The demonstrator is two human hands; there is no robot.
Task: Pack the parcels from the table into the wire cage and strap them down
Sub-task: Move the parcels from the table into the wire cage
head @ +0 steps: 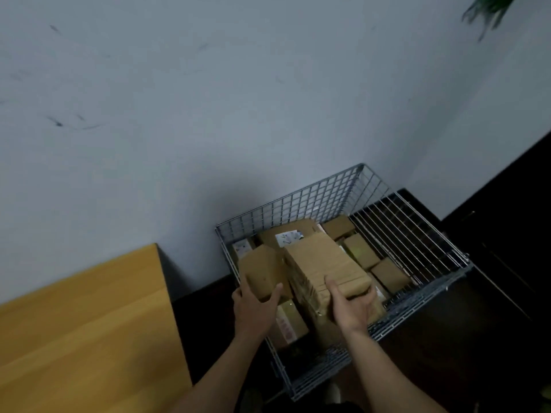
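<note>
Within cage [286,204] rim, hands [256,305] [351,311] grip parcels [262,274] [328,260].

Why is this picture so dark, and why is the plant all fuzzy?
Head view: the room light is dim, so the parcels in the wire cage look dull; a soft shadow lies on the wall left of the cage; the plant, at the wide lens's top right corner, is smeared; no glare.
</note>
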